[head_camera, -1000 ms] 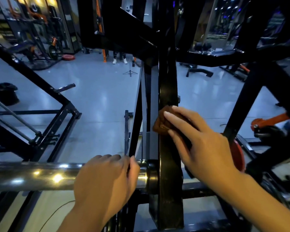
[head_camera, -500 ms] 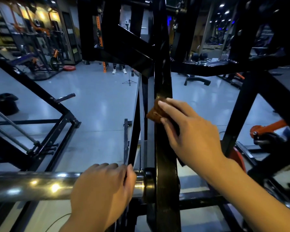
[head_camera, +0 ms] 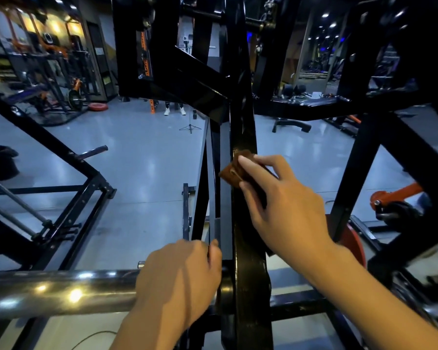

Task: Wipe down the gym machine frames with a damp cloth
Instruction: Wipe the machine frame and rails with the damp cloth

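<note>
right now i am pressing a brown cloth (head_camera: 234,171) against the black upright bar (head_camera: 243,127) of the gym machine, my right hand (head_camera: 286,205) pinching it between thumb and fingers, so the cloth is sitting on the bar's near face, about halfway up. my left hand (head_camera: 180,281) is curling over the shiny steel bar (head_camera: 61,291) just beside the black collar where it is meeting the upright. behind the frame a grey floor (head_camera: 142,157) is showing, with a red weight plate (head_camera: 98,106) lying far off.
</note>
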A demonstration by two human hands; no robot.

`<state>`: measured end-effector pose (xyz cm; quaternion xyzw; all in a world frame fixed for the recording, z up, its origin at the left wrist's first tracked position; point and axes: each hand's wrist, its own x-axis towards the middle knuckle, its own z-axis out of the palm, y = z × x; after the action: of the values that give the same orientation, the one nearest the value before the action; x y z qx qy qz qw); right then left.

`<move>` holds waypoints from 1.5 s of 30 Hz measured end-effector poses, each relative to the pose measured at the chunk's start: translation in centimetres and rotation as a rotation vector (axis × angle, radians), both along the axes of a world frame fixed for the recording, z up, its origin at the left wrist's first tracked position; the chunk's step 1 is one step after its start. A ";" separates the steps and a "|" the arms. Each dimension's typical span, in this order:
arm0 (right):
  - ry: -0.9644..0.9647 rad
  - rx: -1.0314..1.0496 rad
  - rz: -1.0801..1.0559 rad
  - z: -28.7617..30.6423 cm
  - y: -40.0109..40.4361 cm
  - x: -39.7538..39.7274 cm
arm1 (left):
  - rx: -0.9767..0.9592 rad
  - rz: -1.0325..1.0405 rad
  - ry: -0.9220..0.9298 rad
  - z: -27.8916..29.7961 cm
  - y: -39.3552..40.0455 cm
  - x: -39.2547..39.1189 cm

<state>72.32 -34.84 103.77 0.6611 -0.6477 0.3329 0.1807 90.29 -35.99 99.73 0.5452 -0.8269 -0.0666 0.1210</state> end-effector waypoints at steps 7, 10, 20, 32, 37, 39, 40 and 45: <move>-0.017 0.032 0.041 -1.6 2.0 0.5 | -0.019 -0.151 -0.155 -0.7 -0.4 0.2; -0.038 -0.019 -0.016 -0.3 -0.5 -0.1 | -0.017 -0.138 -0.144 -0.8 -0.1 0.6; 0.000 0.010 -0.020 -0.5 0.9 0.7 | -0.036 -0.282 -0.431 -1.2 0.1 0.5; 0.022 -0.004 -0.005 -0.6 1.4 0.6 | -0.117 -0.201 -0.383 -0.3 0.8 0.4; -0.002 -0.030 -0.075 2.0 -2.8 0.0 | -0.109 -0.274 -0.447 -0.6 0.9 0.6; 0.003 -0.018 -0.061 1.3 -1.2 0.7 | -0.110 -0.288 -0.466 -0.5 0.8 0.5; 0.009 -0.004 -0.046 0.7 -0.1 1.1 | -0.106 -0.272 -0.454 -0.5 0.7 0.5; 0.009 -0.007 -0.066 1.1 -1.0 0.8 | -0.125 -0.188 -0.356 -0.5 0.9 0.4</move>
<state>73.11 -35.81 104.89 0.6403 -0.6670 0.3261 0.1968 90.72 -35.09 99.19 0.4603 -0.8849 0.0711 -0.0003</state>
